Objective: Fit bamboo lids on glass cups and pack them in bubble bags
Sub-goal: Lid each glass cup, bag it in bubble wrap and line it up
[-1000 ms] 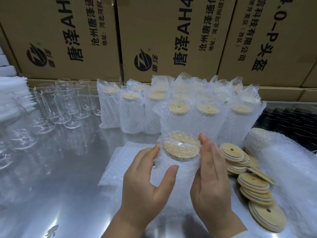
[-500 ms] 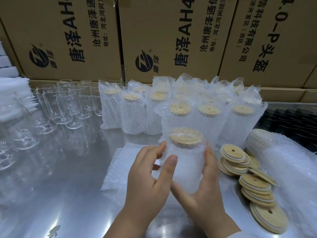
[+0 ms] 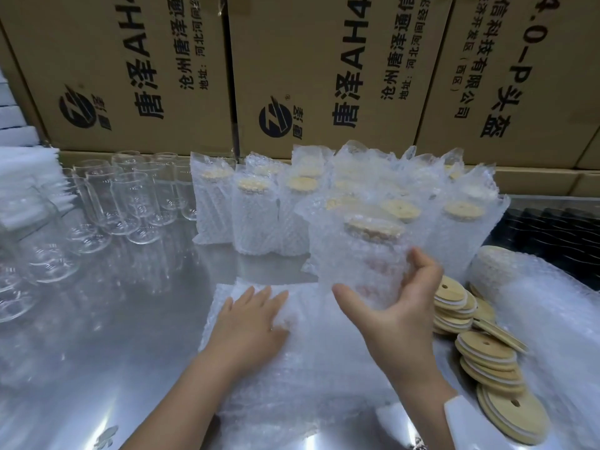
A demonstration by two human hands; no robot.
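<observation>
My right hand (image 3: 402,306) holds a bagged glass cup (image 3: 360,254) upright above the table, thumb and fingers curled round its lower half; a bamboo lid (image 3: 373,227) shows through the bubble bag at its top. My left hand (image 3: 251,323) lies flat, fingers straight, on a stack of empty bubble bags (image 3: 292,368) in front of me. Several packed cups (image 3: 253,216) stand in rows just behind the held one. Loose bamboo lids (image 3: 487,352) are piled to the right. Several bare glass cups (image 3: 130,203) stand at the left.
Large cardboard boxes (image 3: 324,76) wall off the back of the shiny metal table (image 3: 97,336). White foam sheets (image 3: 22,177) are stacked at the far left. A bubble-wrapped roll of lids (image 3: 500,267) and more bubble wrap (image 3: 558,319) lie at the right, beside a black tray (image 3: 552,228).
My left hand let go of the bagged cup and came down flat onto the bag stack. My right hand alone now carries the cup, moved up and toward the packed rows.
</observation>
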